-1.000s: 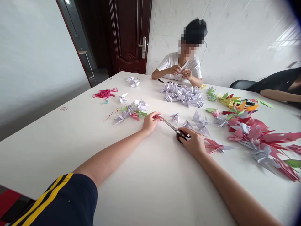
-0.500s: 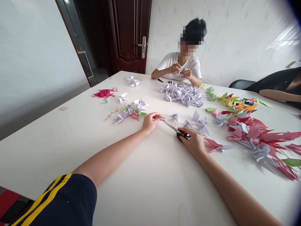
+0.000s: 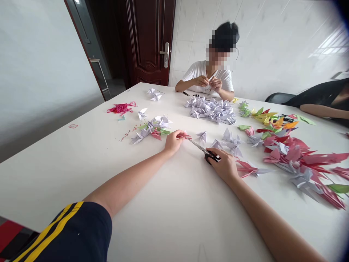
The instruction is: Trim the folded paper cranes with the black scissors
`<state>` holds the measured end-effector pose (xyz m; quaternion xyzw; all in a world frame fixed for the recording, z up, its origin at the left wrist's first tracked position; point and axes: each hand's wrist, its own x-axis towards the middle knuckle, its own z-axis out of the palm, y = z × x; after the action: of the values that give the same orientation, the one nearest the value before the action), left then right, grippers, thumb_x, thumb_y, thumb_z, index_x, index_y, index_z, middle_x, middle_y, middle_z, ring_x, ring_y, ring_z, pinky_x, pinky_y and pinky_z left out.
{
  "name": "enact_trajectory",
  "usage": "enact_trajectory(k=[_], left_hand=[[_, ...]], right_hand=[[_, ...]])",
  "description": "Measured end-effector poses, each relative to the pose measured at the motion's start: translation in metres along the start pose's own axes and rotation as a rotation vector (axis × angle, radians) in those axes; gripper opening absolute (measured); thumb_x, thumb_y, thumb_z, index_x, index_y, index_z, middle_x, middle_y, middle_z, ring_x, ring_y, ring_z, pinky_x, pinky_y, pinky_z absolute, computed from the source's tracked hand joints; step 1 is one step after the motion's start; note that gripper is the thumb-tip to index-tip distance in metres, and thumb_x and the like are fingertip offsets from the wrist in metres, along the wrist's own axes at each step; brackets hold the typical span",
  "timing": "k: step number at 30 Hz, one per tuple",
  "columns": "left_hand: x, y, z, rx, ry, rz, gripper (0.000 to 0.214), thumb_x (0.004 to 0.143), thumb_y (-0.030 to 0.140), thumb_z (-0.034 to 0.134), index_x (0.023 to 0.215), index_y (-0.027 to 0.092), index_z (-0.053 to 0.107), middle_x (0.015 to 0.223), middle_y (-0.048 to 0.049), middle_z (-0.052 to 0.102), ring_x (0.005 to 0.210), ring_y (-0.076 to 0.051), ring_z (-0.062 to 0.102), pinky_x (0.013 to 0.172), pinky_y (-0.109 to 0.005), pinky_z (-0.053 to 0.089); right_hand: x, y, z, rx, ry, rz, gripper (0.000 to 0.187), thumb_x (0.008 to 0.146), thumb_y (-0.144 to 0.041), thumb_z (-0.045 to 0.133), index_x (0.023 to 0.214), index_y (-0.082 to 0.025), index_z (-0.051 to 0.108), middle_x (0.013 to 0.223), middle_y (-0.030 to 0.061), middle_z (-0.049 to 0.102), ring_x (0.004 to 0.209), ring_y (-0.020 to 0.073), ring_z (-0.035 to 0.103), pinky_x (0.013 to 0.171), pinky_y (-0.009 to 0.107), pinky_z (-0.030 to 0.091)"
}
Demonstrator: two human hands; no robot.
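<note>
Two hands point(image 3: 222, 165), one scissors point(image 3: 200, 148), two co-workers point(image 3: 203, 74)

Craft room — paper cranes point(image 3: 209, 110), white table point(image 3: 81, 174), tiled wall point(image 3: 272, 47), wooden door point(image 3: 147, 43)

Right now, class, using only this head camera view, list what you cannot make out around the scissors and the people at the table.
All from the head view:
- Scissors: handles partly hidden by the right hand.
- Pink paper piece: too small to read its folds, and partly hidden by the left hand.
- Seated person: what they hold is too small, and hidden by their fingers.
- Person in black: cut off by the right edge.
</note>
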<state>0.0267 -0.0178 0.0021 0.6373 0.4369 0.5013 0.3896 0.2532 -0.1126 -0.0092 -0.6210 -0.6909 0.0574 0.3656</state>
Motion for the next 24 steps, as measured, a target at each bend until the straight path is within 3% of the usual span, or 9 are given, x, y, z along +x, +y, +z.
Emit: enact_trajectory(k=[6,10,18,24], left_hand=[[0.0004,0.0005,0.0006,0.004,0.063,-0.02,0.014,0.075,0.004,0.06,0.077,0.019,0.061,0.083,0.0,0.07,0.078,-0.014,0.066,0.073,-0.024,0.048],[0.0016,-0.0019,-0.0002,-0.03,0.094,-0.006,0.014,0.076,0.007,0.062,0.071,0.019,0.055,0.08,0.0003,0.068,0.077,-0.014,0.065,0.074,-0.024,0.048],[0.0023,-0.0035,-0.0003,-0.024,0.09,0.011,0.01,0.077,0.016,0.068,0.073,0.02,0.059,0.082,-0.0014,0.071,0.076,-0.016,0.067,0.072,-0.026,0.049],[0.0004,-0.0047,0.0006,-0.055,0.017,0.022,0.007,0.079,0.018,0.065,0.075,0.02,0.06,0.067,0.0006,0.069,0.07,-0.016,0.067,0.074,-0.027,0.049]], right_hand=[[-0.0018,-0.0052,-0.0016,0.069,0.084,-0.035,0.033,0.075,-0.034,0.066,0.106,-0.024,0.075,0.086,0.0037,0.073,0.077,0.0214,0.065,0.072,0.034,0.051],[-0.001,-0.0065,-0.003,0.133,0.131,0.042,0.032,0.074,-0.034,0.069,0.104,-0.023,0.074,0.079,0.0032,0.072,0.074,0.0205,0.064,0.069,0.032,0.05],[-0.0032,-0.0089,-0.0039,0.114,-0.023,-0.059,0.03,0.074,-0.033,0.065,0.101,-0.025,0.076,0.075,0.0015,0.07,0.065,0.0174,0.06,0.066,0.031,0.05],[-0.0023,-0.0086,-0.0041,0.106,-0.036,0.008,0.034,0.074,-0.034,0.061,0.104,-0.025,0.076,0.079,0.0032,0.073,0.066,0.0186,0.061,0.064,0.031,0.049]])
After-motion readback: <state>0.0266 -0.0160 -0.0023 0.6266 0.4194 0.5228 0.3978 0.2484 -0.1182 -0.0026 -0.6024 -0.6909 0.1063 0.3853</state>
